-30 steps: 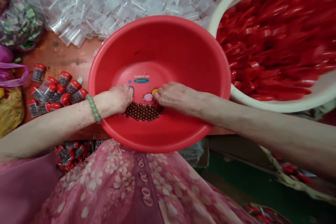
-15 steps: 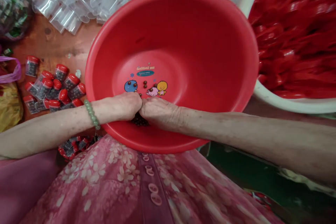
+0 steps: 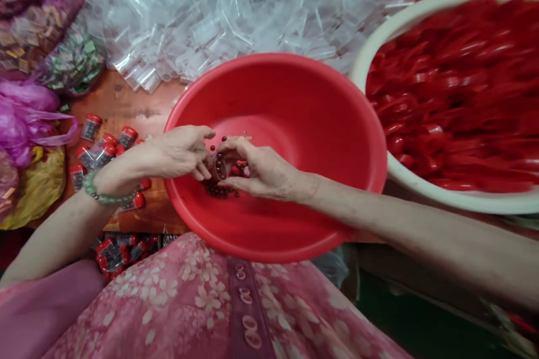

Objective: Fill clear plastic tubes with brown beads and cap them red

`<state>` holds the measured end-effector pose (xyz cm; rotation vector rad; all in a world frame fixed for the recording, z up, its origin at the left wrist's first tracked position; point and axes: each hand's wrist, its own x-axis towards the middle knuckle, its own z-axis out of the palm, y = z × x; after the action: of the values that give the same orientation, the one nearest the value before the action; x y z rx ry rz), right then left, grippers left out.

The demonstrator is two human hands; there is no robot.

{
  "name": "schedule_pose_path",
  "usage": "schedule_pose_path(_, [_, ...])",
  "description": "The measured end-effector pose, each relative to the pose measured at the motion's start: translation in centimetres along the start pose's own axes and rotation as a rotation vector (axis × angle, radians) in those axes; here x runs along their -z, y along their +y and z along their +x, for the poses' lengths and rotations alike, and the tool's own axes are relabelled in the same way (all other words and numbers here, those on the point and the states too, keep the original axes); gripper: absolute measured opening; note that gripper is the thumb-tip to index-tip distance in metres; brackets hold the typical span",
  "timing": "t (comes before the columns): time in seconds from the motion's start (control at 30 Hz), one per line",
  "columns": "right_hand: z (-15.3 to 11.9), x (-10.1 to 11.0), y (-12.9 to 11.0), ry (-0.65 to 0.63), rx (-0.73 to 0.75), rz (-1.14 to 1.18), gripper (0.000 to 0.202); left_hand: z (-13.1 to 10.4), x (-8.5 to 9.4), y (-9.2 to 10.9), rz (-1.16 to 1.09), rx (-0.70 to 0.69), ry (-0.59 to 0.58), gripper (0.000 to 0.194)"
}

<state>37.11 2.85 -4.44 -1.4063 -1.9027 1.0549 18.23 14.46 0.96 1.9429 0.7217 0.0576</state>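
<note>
A small clear plastic jar (image 3: pixel 220 167) with dark brown balls in it is tilted between my hands, inside the red basin (image 3: pixel 328 106). My left hand (image 3: pixel 181 151), with a green bead bracelet (image 3: pixel 107 197) at the wrist, grips the jar from the left, outer fingers stretched. On the other side, my right hand (image 3: pixel 263 171) is cupped round the jar's mouth, thumb and fingers curved about a bunch of brown balls (image 3: pixel 240 168). More brown balls (image 3: pixel 219 189) lie in the basin beneath the hands. The fingers partly hide the jar.
Clear empty jars (image 3: pixel 236 17) are heaped beyond the basin. A white tub (image 3: pixel 425 182) at right holds red caps (image 3: pixel 455 101). Filled red-capped jars (image 3: pixel 99 151) lie on the wooden table (image 3: pixel 126 95) at left, with a purple bag (image 3: pixel 25 112) and a yellow bag (image 3: pixel 46 185) beside them.
My closed hands have drawn slightly apart and loosened, bringing the jar and balls into sight. The basin sits lower in view, and more of the surroundings shows.
</note>
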Motion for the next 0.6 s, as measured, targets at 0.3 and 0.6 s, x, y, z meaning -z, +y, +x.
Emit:
schedule_pose_path(0.3, [0.2, 2.4, -2.6, 0.112, 0.214, 0.046, 0.032, -1.9, -1.5, 0.0, -0.34, -0.075, -0.097, 0.042])
schedule_pose_path(0.6, [0.3, 3.2, -3.7, 0.181, 0.213, -0.083, 0.03, -2.1, -3.5, 0.0, -0.613, -0.067, 0.065, 0.034])
